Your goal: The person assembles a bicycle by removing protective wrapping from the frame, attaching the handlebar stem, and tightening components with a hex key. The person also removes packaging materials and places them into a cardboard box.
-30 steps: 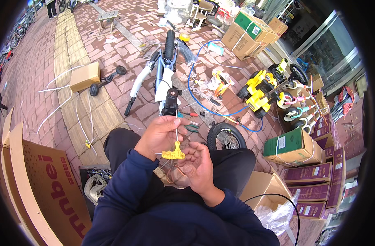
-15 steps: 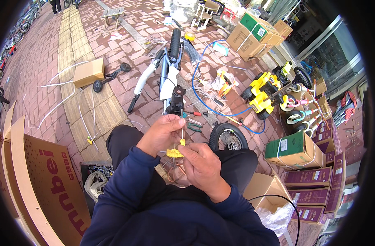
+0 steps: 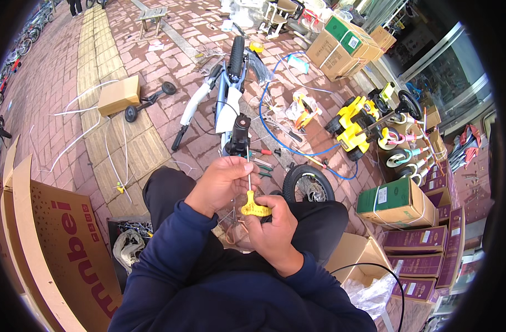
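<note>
Holds a yellow T-handled tool (image 3: 255, 209) in front of the body, with the right hand (image 3: 274, 229) closed snugly around one arm of its rounded, hard-looking handle. Pinches the thin, straight metal shaft (image 3: 249, 180) between thumb and fingertips of the left hand (image 3: 222, 180), above the handle. Aims the shaft away from the body, up to a blocky, dull-black fitting (image 3: 241, 130) on the pale blue bicycle (image 3: 222, 100). Hard to tell, at this size, whether seated in the fitting or just beside it.

Beyond the fitting, on the bicycle, white smooth wrapping (image 3: 228, 117) and a knobbly black tyre (image 3: 237, 57). Near the right knee, lying on coarse reddish paving (image 3: 153, 130), a loose wheel (image 3: 309, 187) with a chunky tread and thin spokes. Between wheel and fitting, a slim red-handled tool (image 3: 261, 151). Farther out, a glossy blue hose (image 3: 287, 149) in a broad curve, near a boxy yellow toy vehicle (image 3: 354, 124). At the left, a tall corrugated brown carton (image 3: 70, 243), next to a tray of small metal parts (image 3: 139, 228) and a crumpled whitish bag (image 3: 128, 247).
</note>
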`<action>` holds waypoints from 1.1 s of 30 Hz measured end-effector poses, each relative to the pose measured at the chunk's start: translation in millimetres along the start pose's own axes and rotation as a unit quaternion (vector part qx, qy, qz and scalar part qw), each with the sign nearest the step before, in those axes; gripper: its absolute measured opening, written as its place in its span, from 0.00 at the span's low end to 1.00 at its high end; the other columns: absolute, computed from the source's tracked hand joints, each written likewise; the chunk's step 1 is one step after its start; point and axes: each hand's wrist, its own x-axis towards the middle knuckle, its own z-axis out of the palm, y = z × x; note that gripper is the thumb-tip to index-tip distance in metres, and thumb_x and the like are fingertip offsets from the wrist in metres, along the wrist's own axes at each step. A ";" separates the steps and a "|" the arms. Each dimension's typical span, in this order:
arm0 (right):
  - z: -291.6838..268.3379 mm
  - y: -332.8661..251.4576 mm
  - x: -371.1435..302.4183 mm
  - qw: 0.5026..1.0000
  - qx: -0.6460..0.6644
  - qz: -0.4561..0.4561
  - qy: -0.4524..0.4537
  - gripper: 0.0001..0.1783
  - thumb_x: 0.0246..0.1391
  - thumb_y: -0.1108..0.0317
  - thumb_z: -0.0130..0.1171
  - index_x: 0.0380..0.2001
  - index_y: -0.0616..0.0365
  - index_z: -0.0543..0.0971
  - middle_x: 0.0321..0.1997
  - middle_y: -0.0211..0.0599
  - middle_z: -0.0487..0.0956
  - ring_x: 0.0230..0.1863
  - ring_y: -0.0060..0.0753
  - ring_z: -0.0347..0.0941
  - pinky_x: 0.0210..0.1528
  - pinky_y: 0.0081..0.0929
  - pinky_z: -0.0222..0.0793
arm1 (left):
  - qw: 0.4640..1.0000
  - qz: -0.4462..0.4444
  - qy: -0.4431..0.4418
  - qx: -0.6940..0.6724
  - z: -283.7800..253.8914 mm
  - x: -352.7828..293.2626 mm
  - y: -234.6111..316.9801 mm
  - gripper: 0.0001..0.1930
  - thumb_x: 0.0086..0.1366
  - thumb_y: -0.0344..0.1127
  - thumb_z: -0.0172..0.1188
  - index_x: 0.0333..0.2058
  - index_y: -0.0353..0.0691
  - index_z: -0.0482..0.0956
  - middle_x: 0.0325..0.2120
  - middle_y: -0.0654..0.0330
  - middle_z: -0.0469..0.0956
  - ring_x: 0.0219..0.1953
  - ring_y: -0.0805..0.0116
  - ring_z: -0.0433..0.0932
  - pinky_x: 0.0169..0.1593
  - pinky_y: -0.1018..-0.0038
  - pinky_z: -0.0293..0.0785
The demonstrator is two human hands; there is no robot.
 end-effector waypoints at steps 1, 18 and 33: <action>-3.2 -2.4 6.2 0.998 -0.027 -0.062 -0.005 0.23 0.46 0.76 0.74 0.47 0.60 0.80 0.45 0.46 0.80 0.39 0.39 0.83 0.43 0.28 0.78 | 1.000 -0.002 -0.010 -0.007 -2.3 -0.5 1.8 0.09 0.72 0.33 0.64 0.41 0.30 0.82 0.31 0.51 0.87 0.30 0.66 0.87 0.37 0.75 0.85; -12.0 4.1 12.9 0.959 0.271 0.040 -0.072 0.38 0.55 0.65 0.73 0.64 0.71 0.69 0.57 0.55 0.79 0.54 0.41 0.81 0.57 0.36 0.78 | 0.998 -0.030 -0.058 -0.007 -2.0 -17.9 14.8 0.13 0.76 0.35 0.58 0.47 0.29 0.80 0.35 0.48 0.88 0.32 0.64 0.89 0.41 0.74 0.87; 3.3 2.0 13.7 0.885 0.407 0.185 -0.129 0.26 0.60 0.76 0.68 0.60 0.65 0.71 0.43 0.39 0.84 0.43 0.26 0.82 0.48 0.27 0.79 | 0.999 -0.011 -0.009 0.044 -15.4 -14.7 21.4 0.12 0.76 0.35 0.57 0.46 0.31 0.80 0.35 0.50 0.88 0.30 0.68 0.88 0.36 0.78 0.84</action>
